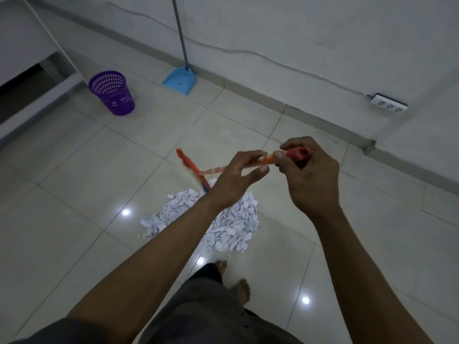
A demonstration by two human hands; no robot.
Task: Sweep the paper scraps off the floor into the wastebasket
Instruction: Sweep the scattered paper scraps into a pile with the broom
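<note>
I judge the gathering step is nearly done: the paper scraps [236,219] lie heaped at mid-frame. The purple wastebasket [111,93] stands well apart at upper left, and the blue dustpan [180,79] leans at the wall, top centre. Next I would need that pan. On the broom [213,170], my right hand [310,175] clenches the capped end and my left hand [236,175] curls loosely over the shaft.

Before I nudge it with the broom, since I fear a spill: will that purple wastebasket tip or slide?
Probably light: the wastebasket is open plastic mesh. It narrows toward its base, so a bump near the rim could tip it. On the glossy floor tiles it would likely slide easily.
</note>
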